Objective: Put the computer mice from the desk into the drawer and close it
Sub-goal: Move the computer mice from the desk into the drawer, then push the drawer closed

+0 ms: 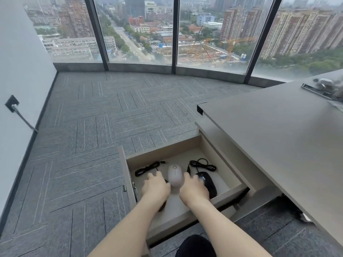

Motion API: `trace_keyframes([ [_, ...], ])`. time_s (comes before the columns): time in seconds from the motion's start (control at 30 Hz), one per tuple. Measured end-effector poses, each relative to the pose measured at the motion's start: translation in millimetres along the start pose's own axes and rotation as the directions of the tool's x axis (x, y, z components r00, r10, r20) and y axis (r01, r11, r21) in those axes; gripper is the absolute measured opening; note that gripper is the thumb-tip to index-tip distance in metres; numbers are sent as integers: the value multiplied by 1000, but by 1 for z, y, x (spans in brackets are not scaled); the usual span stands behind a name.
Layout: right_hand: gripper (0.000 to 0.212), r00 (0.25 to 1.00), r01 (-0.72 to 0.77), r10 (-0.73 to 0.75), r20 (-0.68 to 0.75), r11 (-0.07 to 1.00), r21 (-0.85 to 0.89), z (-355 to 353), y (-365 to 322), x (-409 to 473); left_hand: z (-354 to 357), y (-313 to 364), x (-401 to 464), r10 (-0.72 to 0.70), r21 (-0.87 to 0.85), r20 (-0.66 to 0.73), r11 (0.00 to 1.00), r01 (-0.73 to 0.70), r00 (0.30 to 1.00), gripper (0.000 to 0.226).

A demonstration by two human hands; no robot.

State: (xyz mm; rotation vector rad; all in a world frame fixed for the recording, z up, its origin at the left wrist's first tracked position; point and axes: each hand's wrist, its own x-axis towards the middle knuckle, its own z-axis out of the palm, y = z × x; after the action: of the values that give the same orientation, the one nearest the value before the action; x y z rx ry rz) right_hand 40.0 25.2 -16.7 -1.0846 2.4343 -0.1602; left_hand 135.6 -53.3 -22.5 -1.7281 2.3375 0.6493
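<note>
The drawer (185,218) under the grey desk (278,138) is pulled out. Three mice lie in it. A pale mouse (174,175) sits in the middle between my hands. My left hand (155,189) is curled over a black mouse (165,181), which is almost fully hidden under the palm; its coiled cable (146,168) lies behind. My right hand (194,191) has its fingers apart, with the fingertips touching the front left of a second black wired mouse (209,184), which rests flat on the drawer floor with its cable (202,165) behind it.
The desk top shows only a metal fitting (324,89) at its far right corner. Grey carpet runs from the drawer to the tall windows. A wall socket with a cable (12,104) is on the left wall. Something dark (194,245) is at the bottom edge.
</note>
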Motion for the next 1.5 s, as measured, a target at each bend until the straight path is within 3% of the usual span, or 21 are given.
trace_keyframes([
  [0.1,34,958,214,-176,-226,964,160,-8,3,-22,-30,-7,-8,115,-110,-187,984,-137,976,42],
  [0.17,25,905,324,-215,-368,908,266,-6,2,-43,-46,-19,-13,144,-227,-334,947,-228,931,38],
  [0.3,18,824,480,-313,-472,829,288,13,-5,-88,-57,-55,-31,40,-383,-483,889,-252,875,36],
  [0.43,14,835,522,-375,-402,771,364,41,-11,-123,-46,-93,-43,-152,-677,-337,725,-127,929,36],
  [0.6,46,879,475,-396,-264,767,431,66,-13,-148,-18,-120,-64,-178,-889,-69,458,21,982,39],
  [0.7,58,864,485,-417,-283,840,244,71,-22,-156,-8,-119,-76,-111,-960,50,268,79,993,37],
  [0.8,48,824,495,-434,-365,864,92,77,-31,-160,-5,-113,-82,-81,-980,81,176,94,993,36],
  [1.03,32,856,399,-304,-418,903,161,70,-9,-150,-2,-81,-75,-20,-978,117,173,119,993,41],
  [1.23,30,921,144,-21,-390,947,288,51,31,-131,10,-22,-66,75,-969,160,200,143,984,48],
  [1.4,31,928,-33,217,-304,859,511,34,71,-116,19,30,-54,149,-960,167,252,126,975,51],
  [1.5,35,880,-162,400,-257,760,630,22,108,-97,31,76,-41,216,-941,223,301,152,951,56],
])
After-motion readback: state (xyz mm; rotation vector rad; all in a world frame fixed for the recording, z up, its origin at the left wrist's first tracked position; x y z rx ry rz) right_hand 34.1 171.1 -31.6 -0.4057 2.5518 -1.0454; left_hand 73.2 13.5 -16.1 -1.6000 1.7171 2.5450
